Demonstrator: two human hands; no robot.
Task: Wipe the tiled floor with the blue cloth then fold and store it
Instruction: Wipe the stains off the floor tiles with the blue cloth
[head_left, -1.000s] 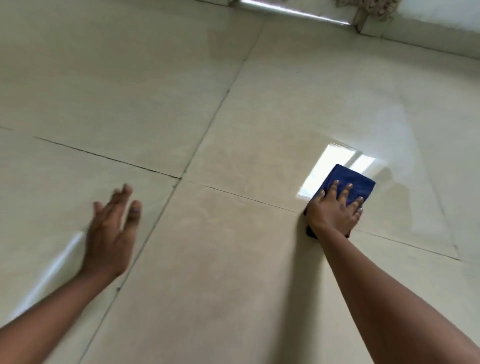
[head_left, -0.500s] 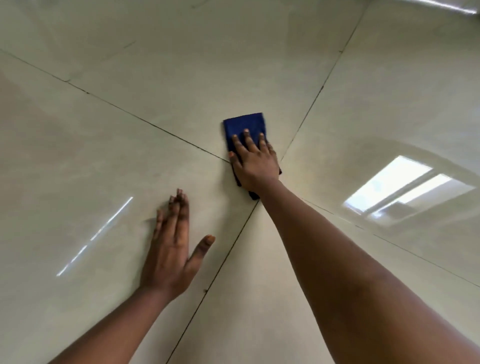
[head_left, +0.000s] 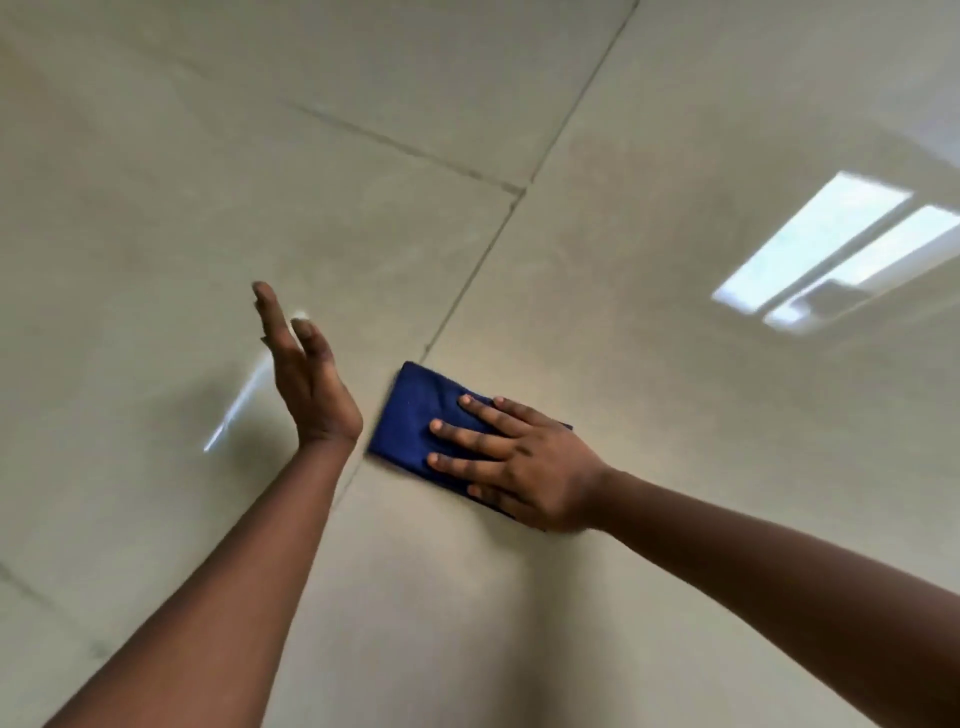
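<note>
A folded blue cloth (head_left: 413, 421) lies flat on the glossy beige tiled floor (head_left: 649, 389), just right of a grout line. My right hand (head_left: 514, 462) presses down on the cloth with fingers spread, covering its right half. My left hand (head_left: 306, 379) is raised off the floor just left of the cloth, held edge-on, fingers straight and apart, holding nothing.
Dark grout lines cross at a joint (head_left: 522, 189) beyond the hands. A bright window reflection (head_left: 831, 254) shines on the tile at the right, and a thin light streak (head_left: 236, 405) shows at the left.
My right hand has slid the cloth toward me and turned it sideways. My left hand has lifted off the floor and turned edge-on. The camera view has shifted.
</note>
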